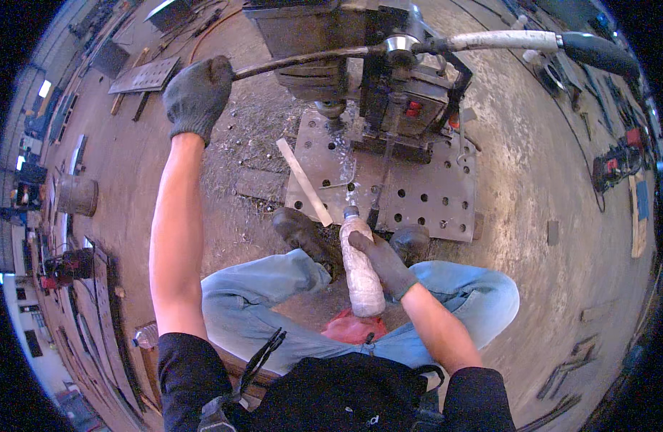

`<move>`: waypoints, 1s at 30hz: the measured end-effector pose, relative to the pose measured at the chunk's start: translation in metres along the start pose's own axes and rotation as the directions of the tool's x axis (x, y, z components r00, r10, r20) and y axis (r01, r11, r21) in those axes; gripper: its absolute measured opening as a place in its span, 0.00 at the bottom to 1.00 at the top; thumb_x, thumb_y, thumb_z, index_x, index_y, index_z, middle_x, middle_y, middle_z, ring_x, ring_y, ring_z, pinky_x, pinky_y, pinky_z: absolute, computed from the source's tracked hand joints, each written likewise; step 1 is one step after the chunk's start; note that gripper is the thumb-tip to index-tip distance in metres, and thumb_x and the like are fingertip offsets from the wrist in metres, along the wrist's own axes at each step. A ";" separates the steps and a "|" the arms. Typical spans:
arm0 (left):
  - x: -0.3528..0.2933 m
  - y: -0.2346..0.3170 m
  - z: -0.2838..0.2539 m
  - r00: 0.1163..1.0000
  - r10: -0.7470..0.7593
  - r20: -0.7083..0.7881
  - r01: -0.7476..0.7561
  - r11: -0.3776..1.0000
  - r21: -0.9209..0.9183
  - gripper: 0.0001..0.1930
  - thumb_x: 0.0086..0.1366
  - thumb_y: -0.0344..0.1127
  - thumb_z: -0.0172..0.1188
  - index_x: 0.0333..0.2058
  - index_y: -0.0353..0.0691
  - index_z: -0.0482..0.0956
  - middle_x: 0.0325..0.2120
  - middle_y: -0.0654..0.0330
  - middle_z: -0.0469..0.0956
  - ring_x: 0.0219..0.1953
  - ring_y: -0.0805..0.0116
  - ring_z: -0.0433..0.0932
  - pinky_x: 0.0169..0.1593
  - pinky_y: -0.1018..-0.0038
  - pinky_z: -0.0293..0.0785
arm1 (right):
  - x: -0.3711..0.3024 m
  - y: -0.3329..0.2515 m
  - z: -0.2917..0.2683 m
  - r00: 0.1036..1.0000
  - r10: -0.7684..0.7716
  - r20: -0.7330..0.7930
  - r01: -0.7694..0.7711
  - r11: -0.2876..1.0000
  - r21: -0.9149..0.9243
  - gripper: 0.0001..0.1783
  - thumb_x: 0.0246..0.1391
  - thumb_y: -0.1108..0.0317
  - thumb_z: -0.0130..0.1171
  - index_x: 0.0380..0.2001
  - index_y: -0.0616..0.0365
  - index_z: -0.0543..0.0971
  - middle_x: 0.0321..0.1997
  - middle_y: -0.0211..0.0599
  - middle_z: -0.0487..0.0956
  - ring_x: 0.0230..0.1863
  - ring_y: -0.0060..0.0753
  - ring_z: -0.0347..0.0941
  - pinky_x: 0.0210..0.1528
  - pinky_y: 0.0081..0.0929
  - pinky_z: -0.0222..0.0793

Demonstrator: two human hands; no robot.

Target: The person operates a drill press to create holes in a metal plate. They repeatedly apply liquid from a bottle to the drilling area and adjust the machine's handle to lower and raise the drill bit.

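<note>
In a grey glove, my left hand [198,97] is closed around the end of a dark lever [295,60], part of the feed handle of a drill press [302,43]. A second lever arm with a pale wrap and black grip [597,54] reaches right from the hub [400,49]. Gloved too, my right hand [383,265] grips a dirty white plastic bottle [361,277], its nozzle pointing at the plate. White liquid [348,176] runs from near the nozzle up toward the drill's chuck [331,109]. The drill stands on a steel plate with round holes [432,183].
A pale flat strip [304,181] leans over the plate's left edge. Metal shavings [252,137] litter the floor beside it. My boots [302,230] flank the plate's near side. A red item [349,327] lies between my legs. Red-and-black equipment [619,162] and a cable stand at right.
</note>
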State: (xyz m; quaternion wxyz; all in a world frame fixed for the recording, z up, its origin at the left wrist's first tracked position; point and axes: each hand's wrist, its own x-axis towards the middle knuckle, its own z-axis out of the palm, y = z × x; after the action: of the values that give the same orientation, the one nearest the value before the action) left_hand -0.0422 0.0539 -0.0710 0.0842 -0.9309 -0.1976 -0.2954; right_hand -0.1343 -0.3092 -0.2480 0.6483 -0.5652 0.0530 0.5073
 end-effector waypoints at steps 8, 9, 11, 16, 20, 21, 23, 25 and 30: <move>0.009 -0.003 0.006 0.992 -0.039 0.123 0.043 0.999 -0.028 0.25 0.65 0.57 0.47 0.28 0.44 0.85 0.26 0.46 0.80 0.32 0.44 0.80 0.39 0.55 0.74 | 0.005 0.007 -0.004 0.997 0.023 -0.078 -0.029 0.997 -0.075 0.37 0.53 0.38 0.61 0.50 0.63 0.76 0.39 0.36 0.79 0.34 0.26 0.75 0.38 0.27 0.73; 0.008 -0.003 0.003 0.992 -0.044 0.120 0.048 0.998 -0.033 0.25 0.65 0.57 0.47 0.28 0.44 0.85 0.26 0.46 0.80 0.32 0.44 0.80 0.39 0.55 0.74 | 0.003 0.004 -0.002 0.997 0.034 -0.062 -0.038 0.998 -0.058 0.36 0.54 0.39 0.62 0.50 0.62 0.76 0.39 0.36 0.80 0.35 0.26 0.75 0.38 0.27 0.73; 0.008 -0.008 0.005 0.994 -0.029 0.103 0.033 0.999 -0.032 0.25 0.65 0.58 0.47 0.29 0.45 0.85 0.26 0.45 0.80 0.32 0.44 0.80 0.38 0.55 0.74 | 0.001 -0.002 0.000 0.997 0.052 -0.049 -0.054 0.998 -0.041 0.34 0.54 0.41 0.62 0.50 0.61 0.76 0.38 0.35 0.80 0.34 0.26 0.75 0.38 0.27 0.73; 0.013 -0.020 0.022 0.995 0.013 0.102 -0.010 1.000 -0.030 0.25 0.64 0.59 0.47 0.29 0.47 0.85 0.26 0.45 0.80 0.32 0.43 0.80 0.37 0.55 0.74 | 0.007 0.005 -0.002 0.996 -0.005 -0.088 0.003 1.000 -0.014 0.32 0.55 0.42 0.62 0.49 0.60 0.76 0.36 0.34 0.80 0.32 0.26 0.75 0.35 0.27 0.73; 0.011 -0.018 0.022 0.995 -0.021 0.097 0.022 1.000 -0.016 0.25 0.64 0.59 0.47 0.29 0.48 0.86 0.26 0.45 0.80 0.32 0.44 0.80 0.37 0.55 0.74 | 0.004 0.004 -0.002 0.998 0.037 -0.046 -0.037 0.999 -0.003 0.31 0.55 0.43 0.62 0.49 0.60 0.76 0.37 0.34 0.79 0.33 0.26 0.76 0.36 0.26 0.74; 0.013 -0.019 0.023 0.993 -0.026 0.117 0.025 1.000 0.009 0.25 0.64 0.59 0.47 0.29 0.48 0.86 0.26 0.45 0.80 0.32 0.44 0.80 0.37 0.55 0.74 | 0.003 0.001 -0.003 0.998 0.055 -0.043 -0.056 0.998 -0.017 0.32 0.55 0.43 0.62 0.49 0.60 0.76 0.38 0.34 0.79 0.33 0.26 0.76 0.36 0.26 0.74; 0.013 -0.021 0.024 0.990 -0.027 0.139 0.025 0.999 0.021 0.25 0.64 0.59 0.47 0.29 0.48 0.86 0.26 0.45 0.80 0.32 0.44 0.80 0.37 0.55 0.74 | 0.001 -0.002 -0.002 0.997 0.068 -0.032 -0.069 0.998 -0.013 0.32 0.55 0.43 0.62 0.50 0.60 0.75 0.39 0.34 0.79 0.34 0.26 0.76 0.37 0.27 0.74; 0.012 -0.018 0.019 0.990 -0.019 0.143 0.020 1.000 -0.008 0.25 0.64 0.59 0.47 0.29 0.48 0.86 0.26 0.45 0.80 0.32 0.44 0.80 0.37 0.55 0.75 | -0.001 -0.004 -0.002 0.998 0.057 -0.017 -0.057 0.998 0.023 0.34 0.54 0.43 0.62 0.52 0.60 0.74 0.41 0.35 0.79 0.35 0.27 0.76 0.38 0.28 0.74; 0.009 -0.022 0.023 0.997 -0.025 0.069 0.026 1.000 -0.006 0.24 0.64 0.59 0.47 0.30 0.49 0.86 0.27 0.47 0.81 0.32 0.44 0.80 0.37 0.56 0.75 | 0.008 0.007 -0.001 0.999 -0.045 0.009 0.045 0.999 -0.027 0.37 0.52 0.44 0.64 0.56 0.61 0.72 0.47 0.39 0.78 0.43 0.30 0.75 0.46 0.31 0.74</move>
State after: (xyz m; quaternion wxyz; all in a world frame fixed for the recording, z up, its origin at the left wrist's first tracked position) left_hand -0.0330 0.0831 -0.0832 0.0702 -0.9383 -0.2111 -0.2649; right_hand -0.1350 -0.3065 -0.2578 0.6521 -0.5728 0.0306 0.4958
